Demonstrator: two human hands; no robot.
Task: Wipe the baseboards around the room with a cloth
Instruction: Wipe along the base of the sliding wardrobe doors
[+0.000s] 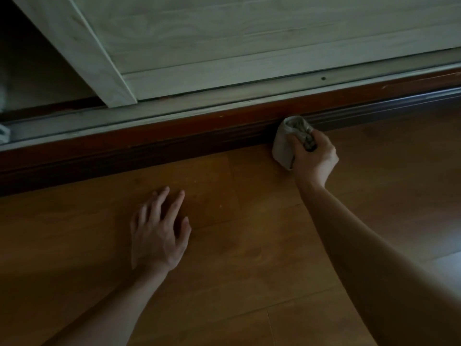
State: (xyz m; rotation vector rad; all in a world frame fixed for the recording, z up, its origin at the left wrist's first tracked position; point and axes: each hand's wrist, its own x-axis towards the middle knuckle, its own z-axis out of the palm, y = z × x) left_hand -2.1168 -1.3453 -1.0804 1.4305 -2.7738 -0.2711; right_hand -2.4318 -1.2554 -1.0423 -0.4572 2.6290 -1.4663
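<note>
Right hand (314, 159) grips a bunched pale grey cloth (287, 143) against the dark reddish-brown wooden baseboard (174, 143); left hand (159, 231) (fingers spread, holding nothing) rests on the orange-brown wooden floor (249, 258).

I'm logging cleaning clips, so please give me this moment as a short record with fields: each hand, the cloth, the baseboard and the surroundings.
right hand: grips the bunched pale grey cloth
cloth position: held against the dark reddish-brown wooden baseboard, lower end near the floor
left hand: fingers straight and spread, low over the orange-brown wooden plank floor; contact unclear
above baseboard: pale wood-grain sliding door on a track, open at the left
lighting: dim
</note>
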